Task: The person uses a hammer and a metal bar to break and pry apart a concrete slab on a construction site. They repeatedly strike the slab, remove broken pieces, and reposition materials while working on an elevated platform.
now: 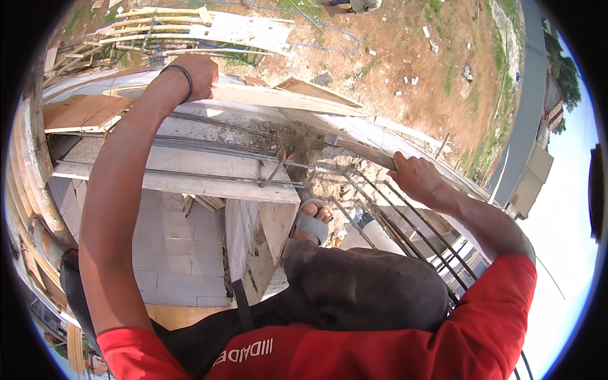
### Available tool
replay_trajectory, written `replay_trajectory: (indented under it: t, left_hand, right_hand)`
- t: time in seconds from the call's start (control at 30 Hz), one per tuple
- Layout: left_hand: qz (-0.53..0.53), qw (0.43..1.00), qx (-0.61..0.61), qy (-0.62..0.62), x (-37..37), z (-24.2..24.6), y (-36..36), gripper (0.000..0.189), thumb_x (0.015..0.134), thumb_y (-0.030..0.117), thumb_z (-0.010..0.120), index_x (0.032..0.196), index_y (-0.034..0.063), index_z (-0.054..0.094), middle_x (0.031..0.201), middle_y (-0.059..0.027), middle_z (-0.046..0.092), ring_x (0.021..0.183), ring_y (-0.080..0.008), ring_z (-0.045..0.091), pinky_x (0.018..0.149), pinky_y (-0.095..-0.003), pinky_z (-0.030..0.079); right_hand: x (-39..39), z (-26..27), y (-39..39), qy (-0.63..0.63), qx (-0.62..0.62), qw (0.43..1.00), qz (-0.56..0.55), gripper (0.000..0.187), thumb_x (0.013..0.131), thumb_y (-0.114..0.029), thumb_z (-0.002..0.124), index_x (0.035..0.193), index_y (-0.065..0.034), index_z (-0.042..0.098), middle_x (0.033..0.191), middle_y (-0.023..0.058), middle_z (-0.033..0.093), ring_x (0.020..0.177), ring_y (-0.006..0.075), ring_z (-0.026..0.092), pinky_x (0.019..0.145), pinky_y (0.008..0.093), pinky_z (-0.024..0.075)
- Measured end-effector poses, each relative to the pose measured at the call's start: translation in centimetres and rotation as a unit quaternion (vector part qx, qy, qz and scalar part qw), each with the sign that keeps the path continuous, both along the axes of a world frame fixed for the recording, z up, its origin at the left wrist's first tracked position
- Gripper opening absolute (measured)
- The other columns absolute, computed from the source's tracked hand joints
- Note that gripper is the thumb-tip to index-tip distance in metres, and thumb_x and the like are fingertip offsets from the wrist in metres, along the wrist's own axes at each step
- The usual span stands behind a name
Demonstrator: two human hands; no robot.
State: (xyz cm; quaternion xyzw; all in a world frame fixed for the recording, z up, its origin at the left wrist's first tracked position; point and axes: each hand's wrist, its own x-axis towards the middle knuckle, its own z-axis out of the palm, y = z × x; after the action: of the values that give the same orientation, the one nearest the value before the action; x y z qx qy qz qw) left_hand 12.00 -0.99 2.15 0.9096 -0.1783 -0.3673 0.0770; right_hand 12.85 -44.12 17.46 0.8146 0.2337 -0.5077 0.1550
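Observation:
At the upper left, my left hand [199,76] is closed around the end of a long wooden board [280,99], which stands on edge along the outer side of the formwork. My right hand [415,178] grips the wooden handle of a hammer [363,151]. Its metal head points left, over rough concrete [327,161] at the corner. Between my hands, steel reinforcing bars [213,151] run along the open plank formwork [228,183]. A rusty bar stirrup [281,164] crosses them near the corner.
My sandalled foot [313,223] stands on the concrete beside upright rebars [403,213]. Below the formwork is a block wall [180,256]. A plywood piece [85,113] lies at left. Far below are bamboo poles [156,28], a blue hose [332,47] and a person [363,4].

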Motion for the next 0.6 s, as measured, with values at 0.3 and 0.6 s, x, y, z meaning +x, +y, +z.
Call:
replay_trajectory:
  t: [0.3,0.6]
  left_hand:
    - [0.024,0.996,-0.037,-0.079,-1.2,-1.5,1.3,0.022,0.072,0.027,0.070,0.080,0.0071,0.071,0.080,-0.0172,0.066,0.083,-0.0345,0.064,0.077,-0.0439,0.051]
    - [0.101,0.994,-0.008,-0.029,0.7,1.4,3.2,0.017,0.071,0.019,0.066,0.081,0.0055,0.070,0.081,-0.0201,0.066,0.085,-0.0363,0.063,0.077,-0.0437,0.051]
  right_hand:
    - [-0.2,2.5,3.8,0.004,0.236,0.964,-0.125,0.036,0.090,-0.029,0.058,0.098,0.0031,0.046,0.064,0.0250,0.059,0.066,0.0447,0.062,0.060,0.0506,0.0497]
    - [0.2,1.7,4.5,-0.028,0.132,0.990,-0.047,0.037,0.090,-0.032,0.057,0.102,0.0017,0.048,0.065,0.0213,0.062,0.065,0.0433,0.063,0.059,0.0497,0.0502]
